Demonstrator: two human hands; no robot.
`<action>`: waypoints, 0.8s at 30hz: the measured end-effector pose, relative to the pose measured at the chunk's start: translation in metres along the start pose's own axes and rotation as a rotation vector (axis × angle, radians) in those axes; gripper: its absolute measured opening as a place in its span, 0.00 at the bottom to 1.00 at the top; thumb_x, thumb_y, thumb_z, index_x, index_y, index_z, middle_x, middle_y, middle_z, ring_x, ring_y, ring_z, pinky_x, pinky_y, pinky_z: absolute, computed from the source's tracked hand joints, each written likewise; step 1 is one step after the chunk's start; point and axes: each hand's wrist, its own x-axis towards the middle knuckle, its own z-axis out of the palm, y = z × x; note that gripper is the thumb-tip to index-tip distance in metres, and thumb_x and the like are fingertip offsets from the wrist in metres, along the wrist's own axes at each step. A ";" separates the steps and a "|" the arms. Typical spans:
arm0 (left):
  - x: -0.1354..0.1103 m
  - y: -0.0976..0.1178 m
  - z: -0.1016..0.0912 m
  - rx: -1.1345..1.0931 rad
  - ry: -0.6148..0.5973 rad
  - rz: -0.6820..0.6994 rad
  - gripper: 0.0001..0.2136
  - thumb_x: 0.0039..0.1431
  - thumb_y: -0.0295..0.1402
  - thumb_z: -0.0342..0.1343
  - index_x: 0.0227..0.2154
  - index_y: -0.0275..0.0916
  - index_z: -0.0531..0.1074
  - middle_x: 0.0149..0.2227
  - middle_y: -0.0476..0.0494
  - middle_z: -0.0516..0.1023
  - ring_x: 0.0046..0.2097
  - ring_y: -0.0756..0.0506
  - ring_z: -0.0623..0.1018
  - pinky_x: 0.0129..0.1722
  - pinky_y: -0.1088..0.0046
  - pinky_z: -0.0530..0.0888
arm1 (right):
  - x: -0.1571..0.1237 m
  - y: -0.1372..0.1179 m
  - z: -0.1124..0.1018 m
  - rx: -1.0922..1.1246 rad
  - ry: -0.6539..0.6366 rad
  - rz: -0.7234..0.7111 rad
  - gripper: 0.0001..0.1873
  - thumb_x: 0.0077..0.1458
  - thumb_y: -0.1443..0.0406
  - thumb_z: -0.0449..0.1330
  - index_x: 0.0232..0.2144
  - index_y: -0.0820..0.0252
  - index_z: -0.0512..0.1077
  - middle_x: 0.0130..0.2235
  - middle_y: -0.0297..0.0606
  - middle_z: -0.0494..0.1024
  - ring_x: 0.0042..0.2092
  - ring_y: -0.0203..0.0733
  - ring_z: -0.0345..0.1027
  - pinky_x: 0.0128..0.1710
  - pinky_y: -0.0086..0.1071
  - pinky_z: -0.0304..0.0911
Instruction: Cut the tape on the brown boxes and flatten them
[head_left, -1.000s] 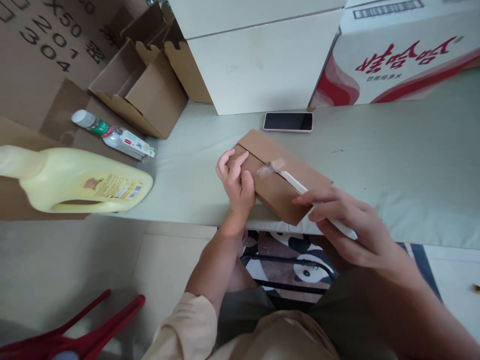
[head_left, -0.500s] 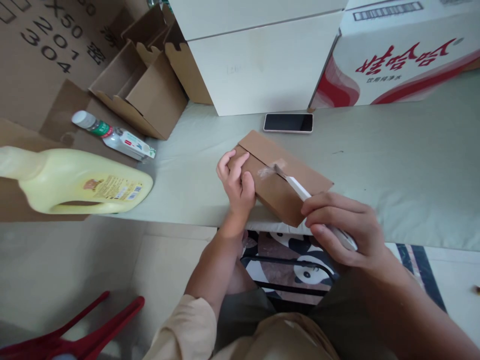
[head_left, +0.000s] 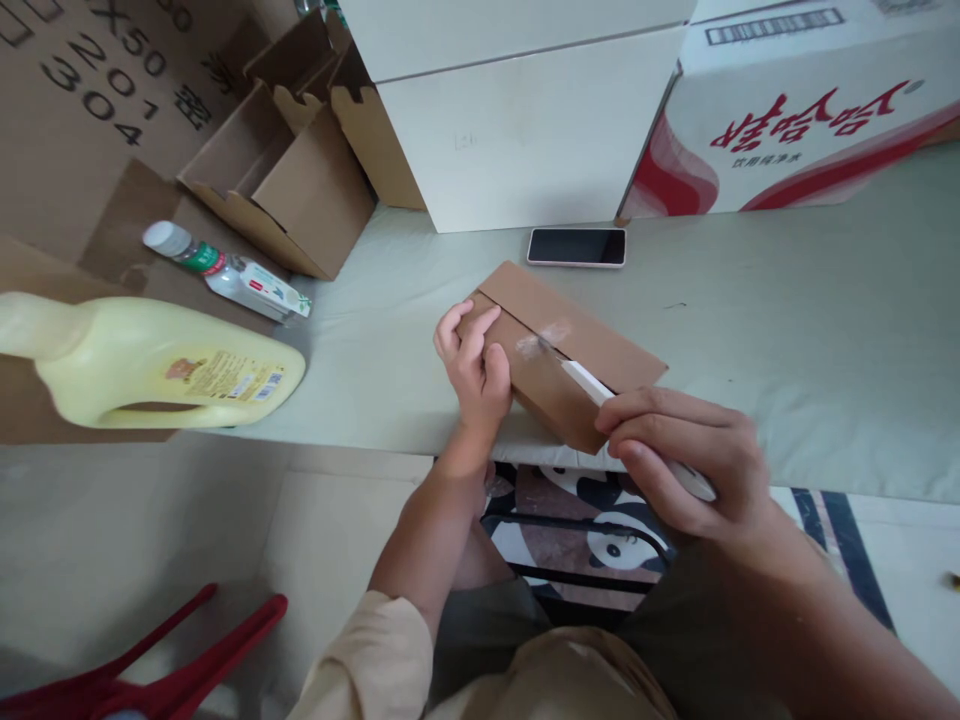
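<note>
A small brown cardboard box [head_left: 592, 345] lies slantwise near the front edge of the cloth-covered table. Clear tape [head_left: 544, 340] crosses the seam on its top. My left hand [head_left: 476, 365] grips the box at its left end, fingers over the top face. In my right hand [head_left: 682, 450] is a white utility knife [head_left: 589, 382], fingers closed round its handle. The blade points up and left and meets the seam beside the tape; its tip seems to be in the gap, though I cannot tell how deep.
A phone [head_left: 576, 247] lies behind the box, before stacked white boxes [head_left: 525, 140] and a red-and-white carton [head_left: 795, 130]. On the left are a yellow jug [head_left: 165, 350], a clear bottle [head_left: 225, 275] and open cardboard trays [head_left: 300, 190]. A red stool or rack part [head_left: 202, 660] stands below left.
The knife blade has gone from lying over the tape down into the seam, and my right hand has shifted slightly left. My left hand and the box stay put.
</note>
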 end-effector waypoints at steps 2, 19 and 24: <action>0.000 -0.001 0.001 -0.013 0.015 0.006 0.20 0.69 0.37 0.44 0.52 0.38 0.78 0.59 0.35 0.71 0.61 0.39 0.72 0.65 0.58 0.69 | 0.001 0.001 0.002 0.002 0.004 0.004 0.09 0.62 0.72 0.58 0.31 0.56 0.73 0.34 0.36 0.82 0.31 0.35 0.77 0.33 0.27 0.74; 0.001 0.003 0.004 0.043 -0.051 0.048 0.23 0.71 0.41 0.40 0.53 0.39 0.78 0.59 0.34 0.72 0.61 0.39 0.73 0.64 0.58 0.71 | -0.004 -0.012 0.008 -0.106 0.110 0.046 0.10 0.58 0.74 0.58 0.27 0.56 0.71 0.30 0.35 0.81 0.26 0.36 0.74 0.26 0.30 0.68; -0.001 0.001 0.002 -0.013 -0.035 0.040 0.24 0.72 0.44 0.42 0.53 0.38 0.78 0.59 0.32 0.72 0.61 0.38 0.73 0.63 0.58 0.71 | -0.016 -0.007 0.005 -0.079 0.181 0.115 0.12 0.61 0.72 0.56 0.26 0.55 0.70 0.30 0.33 0.79 0.27 0.36 0.74 0.26 0.32 0.67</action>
